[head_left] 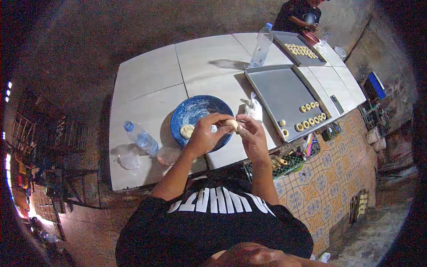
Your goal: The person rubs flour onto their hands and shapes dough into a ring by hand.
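My left hand and my right hand meet over the right rim of a blue basin. Between their fingers is a small pale piece of dough, touched by both. Inside the basin, a larger lump of dough lies at the left, and flour coats the inner wall. A white plastic bag stands just beyond my right hand. To the right, a grey metal tray holds several dough rings in short rows near its lower right edge.
A water bottle and a clear plastic container are at the left. Another bottle stands behind the tray. A second tray of rings lies near another person. A green crate sits below the table's near edge.
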The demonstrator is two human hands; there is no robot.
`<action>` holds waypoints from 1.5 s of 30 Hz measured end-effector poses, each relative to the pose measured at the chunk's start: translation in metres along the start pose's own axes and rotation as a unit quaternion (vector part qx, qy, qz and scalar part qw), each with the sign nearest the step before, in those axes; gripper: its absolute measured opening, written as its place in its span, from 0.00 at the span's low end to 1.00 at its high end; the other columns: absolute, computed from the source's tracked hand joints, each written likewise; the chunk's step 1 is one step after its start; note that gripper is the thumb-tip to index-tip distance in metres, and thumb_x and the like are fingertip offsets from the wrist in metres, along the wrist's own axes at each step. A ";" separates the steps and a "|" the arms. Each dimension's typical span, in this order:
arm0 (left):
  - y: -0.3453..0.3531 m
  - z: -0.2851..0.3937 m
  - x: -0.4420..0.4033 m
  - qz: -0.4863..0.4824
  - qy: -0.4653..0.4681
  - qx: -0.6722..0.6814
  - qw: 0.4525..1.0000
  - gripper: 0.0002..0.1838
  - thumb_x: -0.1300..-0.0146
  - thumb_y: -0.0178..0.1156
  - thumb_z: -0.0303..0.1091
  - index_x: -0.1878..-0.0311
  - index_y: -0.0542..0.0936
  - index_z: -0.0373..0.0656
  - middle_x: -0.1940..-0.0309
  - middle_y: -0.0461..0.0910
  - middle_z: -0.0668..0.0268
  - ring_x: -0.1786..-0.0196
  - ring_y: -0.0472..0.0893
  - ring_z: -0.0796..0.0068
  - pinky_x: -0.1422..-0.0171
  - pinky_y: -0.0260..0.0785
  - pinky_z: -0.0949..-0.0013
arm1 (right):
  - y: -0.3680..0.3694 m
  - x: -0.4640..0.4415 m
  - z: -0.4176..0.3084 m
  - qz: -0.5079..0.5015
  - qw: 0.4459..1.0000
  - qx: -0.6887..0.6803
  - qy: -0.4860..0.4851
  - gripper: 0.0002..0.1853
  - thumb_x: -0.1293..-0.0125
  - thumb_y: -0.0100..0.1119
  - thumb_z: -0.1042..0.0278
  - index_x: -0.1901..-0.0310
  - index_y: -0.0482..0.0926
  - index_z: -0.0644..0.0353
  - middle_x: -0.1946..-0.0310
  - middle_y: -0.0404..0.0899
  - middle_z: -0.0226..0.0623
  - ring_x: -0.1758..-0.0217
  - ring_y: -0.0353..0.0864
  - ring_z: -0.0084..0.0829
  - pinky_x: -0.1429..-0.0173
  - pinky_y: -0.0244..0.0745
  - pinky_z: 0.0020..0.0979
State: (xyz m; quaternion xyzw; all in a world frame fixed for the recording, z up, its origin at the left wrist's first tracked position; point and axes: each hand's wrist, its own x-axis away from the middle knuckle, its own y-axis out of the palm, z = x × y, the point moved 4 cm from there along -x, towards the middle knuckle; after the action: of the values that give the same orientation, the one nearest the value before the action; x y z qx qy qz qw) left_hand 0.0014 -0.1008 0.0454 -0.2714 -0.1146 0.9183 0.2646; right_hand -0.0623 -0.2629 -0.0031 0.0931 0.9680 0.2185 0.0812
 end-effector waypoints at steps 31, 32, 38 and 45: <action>-0.003 -0.004 0.012 -0.009 0.029 -0.038 0.999 0.20 0.38 0.70 0.24 0.42 0.84 0.39 0.51 0.88 0.54 0.48 0.87 0.56 0.41 0.77 0.59 | 0.011 -0.001 0.006 0.012 1.000 0.002 -0.011 0.15 0.32 0.70 0.72 0.46 0.80 0.62 0.54 0.85 0.34 0.47 0.84 0.28 0.40 0.78 0.31; -0.002 -0.006 0.012 -0.012 0.037 -0.042 0.998 0.20 0.38 0.70 0.24 0.41 0.84 0.39 0.51 0.88 0.54 0.48 0.87 0.56 0.42 0.78 0.60 | 0.010 0.000 0.005 0.009 1.000 -0.007 -0.014 0.16 0.32 0.71 0.73 0.46 0.80 0.62 0.53 0.85 0.34 0.47 0.84 0.28 0.40 0.78 0.31; 0.009 -0.029 0.013 0.037 -0.093 0.001 0.995 0.13 0.29 0.66 0.29 0.44 0.87 0.37 0.54 0.90 0.52 0.53 0.90 0.66 0.48 0.81 0.65 | 0.007 0.001 0.013 0.000 0.988 0.124 -0.087 0.19 0.37 0.74 0.75 0.44 0.81 0.62 0.50 0.83 0.32 0.47 0.80 0.24 0.41 0.75 0.29; 0.016 -0.036 0.013 0.014 -0.116 0.045 0.992 0.16 0.27 0.65 0.32 0.40 0.85 0.39 0.51 0.90 0.54 0.49 0.89 0.71 0.44 0.80 0.68 | 0.004 0.000 0.006 0.017 0.979 0.164 -0.120 0.24 0.35 0.72 0.76 0.39 0.77 0.64 0.46 0.83 0.35 0.44 0.81 0.25 0.40 0.75 0.30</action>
State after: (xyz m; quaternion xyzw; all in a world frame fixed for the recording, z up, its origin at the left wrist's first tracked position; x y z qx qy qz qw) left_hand 0.0056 -0.1043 0.0044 -0.1519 -0.0989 0.9516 0.2482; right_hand -0.0608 -0.2568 -0.0069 0.1471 0.9721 0.0453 0.1769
